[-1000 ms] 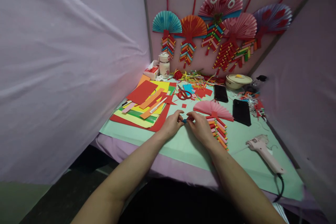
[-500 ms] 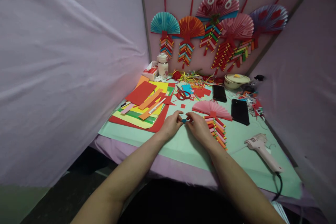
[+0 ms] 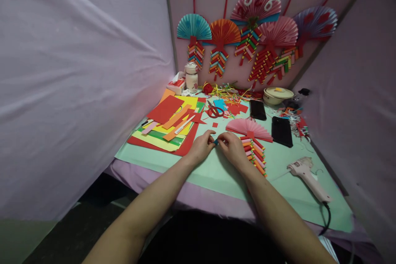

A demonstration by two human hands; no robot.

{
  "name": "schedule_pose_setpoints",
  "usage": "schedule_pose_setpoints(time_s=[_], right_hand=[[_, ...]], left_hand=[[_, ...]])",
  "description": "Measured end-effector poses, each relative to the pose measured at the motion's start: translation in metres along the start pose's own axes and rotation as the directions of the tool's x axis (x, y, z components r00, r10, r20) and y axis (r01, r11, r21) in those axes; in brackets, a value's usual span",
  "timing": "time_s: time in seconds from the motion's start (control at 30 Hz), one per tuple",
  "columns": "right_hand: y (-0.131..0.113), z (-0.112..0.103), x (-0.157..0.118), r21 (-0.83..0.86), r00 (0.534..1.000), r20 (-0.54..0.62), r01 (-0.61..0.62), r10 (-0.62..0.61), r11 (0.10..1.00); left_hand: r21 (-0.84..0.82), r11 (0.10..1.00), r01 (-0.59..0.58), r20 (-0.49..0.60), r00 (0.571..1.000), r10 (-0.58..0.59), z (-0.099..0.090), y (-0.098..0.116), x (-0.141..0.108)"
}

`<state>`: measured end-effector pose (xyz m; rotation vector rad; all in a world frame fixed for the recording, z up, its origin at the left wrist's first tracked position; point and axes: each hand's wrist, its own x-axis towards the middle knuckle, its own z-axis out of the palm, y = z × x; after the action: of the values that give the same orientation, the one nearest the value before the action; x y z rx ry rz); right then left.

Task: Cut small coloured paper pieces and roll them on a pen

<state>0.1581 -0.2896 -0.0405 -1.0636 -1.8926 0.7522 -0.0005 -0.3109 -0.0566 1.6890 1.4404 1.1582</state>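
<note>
At the near right of the worktop (image 3: 213,177), a glue gun (image 3: 312,180) lies with its cord (image 3: 328,216) running past the edge; a snag on that cord could pull it off. Further in, your left hand (image 3: 202,147) and right hand (image 3: 232,146) meet over the worktop, each grip pinched narrow on a small blue piece (image 3: 216,142) between them, its exact form too small to tell. Uneven pressure could crease it or let it slip. Just beside your right hand lies a pink paper fan (image 3: 247,128) with coloured rolls (image 3: 254,153), which a sideways drift could crush. Beyond, red-handled scissors (image 3: 215,111) rest behind a red square (image 3: 215,125); pleated fans (image 3: 224,32) hang at the back.
</note>
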Motion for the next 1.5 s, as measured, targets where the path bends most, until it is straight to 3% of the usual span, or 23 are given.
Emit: schedule_pose_setpoints(time_s=[0.13,0.23,0.37,0.63,0.97,1.2,1.33,1.5], right_hand=[[0.002,-0.002,0.004,0.256,0.979,-0.072,-0.165,0.189,0.953],[0.004,-0.002,0.006,0.433,0.949,-0.026,-0.272,0.314,0.859],[0.002,-0.003,0.006,0.560,0.920,0.034,-0.341,0.391,0.755],[-0.003,-0.004,0.005,0.606,0.876,0.132,-0.442,0.463,0.662],[-0.007,0.002,0.002,0.578,0.870,0.134,-0.458,0.475,0.675],[-0.004,0.006,0.000,0.545,0.878,0.084,-0.437,0.472,0.715],[0.002,0.005,0.002,0.535,0.885,0.017,-0.402,0.466,0.743],[0.003,0.005,0.003,0.520,0.892,-0.001,-0.385,0.451,0.762]], left_hand=[[-0.099,0.994,0.043,-0.040,0.998,-0.048,-0.002,0.002,0.002],[-0.171,0.983,0.071,-0.062,0.995,-0.082,-0.003,0.001,0.004],[-0.252,0.963,0.094,-0.080,0.990,-0.117,-0.003,-0.002,0.005],[-0.395,0.907,0.150,-0.042,0.983,-0.181,-0.005,-0.001,0.005],[-0.481,0.856,0.191,0.016,0.978,-0.209,-0.005,0.005,0.002],[-0.355,0.919,0.172,-0.002,0.983,-0.185,-0.003,0.003,0.003],[-0.127,0.984,0.125,-0.081,0.987,-0.136,-0.004,0.002,0.003],[0.141,0.986,0.090,-0.122,0.990,-0.073,-0.001,0.004,0.005]])
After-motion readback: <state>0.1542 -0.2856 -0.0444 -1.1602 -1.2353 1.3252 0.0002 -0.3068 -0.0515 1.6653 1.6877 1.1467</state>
